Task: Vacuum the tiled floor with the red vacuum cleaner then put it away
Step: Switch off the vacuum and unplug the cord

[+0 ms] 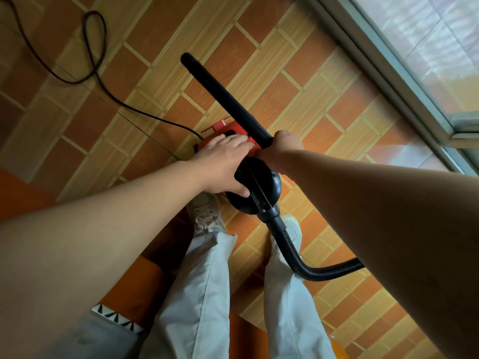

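Note:
The red vacuum cleaner point(223, 128) stands on the tiled floor point(298, 81) in front of my feet, its black front dome point(261, 187) toward me. My left hand point(225, 164) lies on top of the body, fingers over the red casing and thumb curled against the black dome. My right hand point(286, 145) grips the near end of the black wand point(223, 97), which slants up and to the left. A black ribbed hose point(305, 265) runs from the dome past my right leg and disappears under my right forearm.
The black power cord point(96, 63) loops across the floor at the upper left and runs to the vacuum's back. A sliding glass door with a metal track point(388, 81) borders the floor on the right. An orange surface point(23, 187) lies at the left and bottom.

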Demonstrator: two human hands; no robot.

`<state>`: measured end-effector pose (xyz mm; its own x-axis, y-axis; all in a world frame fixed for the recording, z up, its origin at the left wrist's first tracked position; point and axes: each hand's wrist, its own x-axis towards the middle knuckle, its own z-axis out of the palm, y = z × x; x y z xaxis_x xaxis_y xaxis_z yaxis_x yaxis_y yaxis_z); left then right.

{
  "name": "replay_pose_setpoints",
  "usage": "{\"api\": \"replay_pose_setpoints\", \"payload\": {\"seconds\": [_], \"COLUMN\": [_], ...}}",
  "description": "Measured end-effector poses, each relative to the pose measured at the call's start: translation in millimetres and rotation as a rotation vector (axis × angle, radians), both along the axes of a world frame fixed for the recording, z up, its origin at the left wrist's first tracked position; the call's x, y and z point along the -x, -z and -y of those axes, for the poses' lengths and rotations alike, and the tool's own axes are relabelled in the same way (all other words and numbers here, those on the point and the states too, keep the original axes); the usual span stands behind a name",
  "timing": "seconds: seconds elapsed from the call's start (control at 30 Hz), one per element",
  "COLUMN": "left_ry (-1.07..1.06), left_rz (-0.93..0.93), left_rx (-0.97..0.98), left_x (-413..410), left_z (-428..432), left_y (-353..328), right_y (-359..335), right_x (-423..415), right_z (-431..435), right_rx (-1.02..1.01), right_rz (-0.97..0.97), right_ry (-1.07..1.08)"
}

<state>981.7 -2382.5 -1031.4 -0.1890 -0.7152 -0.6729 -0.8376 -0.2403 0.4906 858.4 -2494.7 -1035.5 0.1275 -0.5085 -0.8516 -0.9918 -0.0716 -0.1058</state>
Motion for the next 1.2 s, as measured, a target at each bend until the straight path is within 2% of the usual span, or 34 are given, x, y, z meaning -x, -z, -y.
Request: {"api": "replay_pose_setpoints", "payload": {"seconds": [0.07, 0.17, 0.43, 0.73, 1.2], "left_ry": [0.047, 0.072, 0.152, -0.038, -0.093], "left_rz": [-0.031, -0.035, -0.041, 0.074, 0.101], "left_rx": [0.118, 0.185, 0.213, 0.245, 0.262], "left_x": [4, 10, 10, 13, 6], "left_z": [-2, -1, -7, 0, 6], "left_y": [2, 5, 3, -4, -9], "right_y": [-4, -11, -15, -12, -15], "right_x": [5, 13, 29, 29, 14], "right_z": [5, 11, 26, 31, 47], "right_rx": [0.015, 0.04, 0.171, 0.203, 0.329], "right_rz": [0.013, 0.018, 0.059, 0.068, 0.053], "right_ry": [-0.062, -0.179, -0.423, -0.455, -0.573]}}
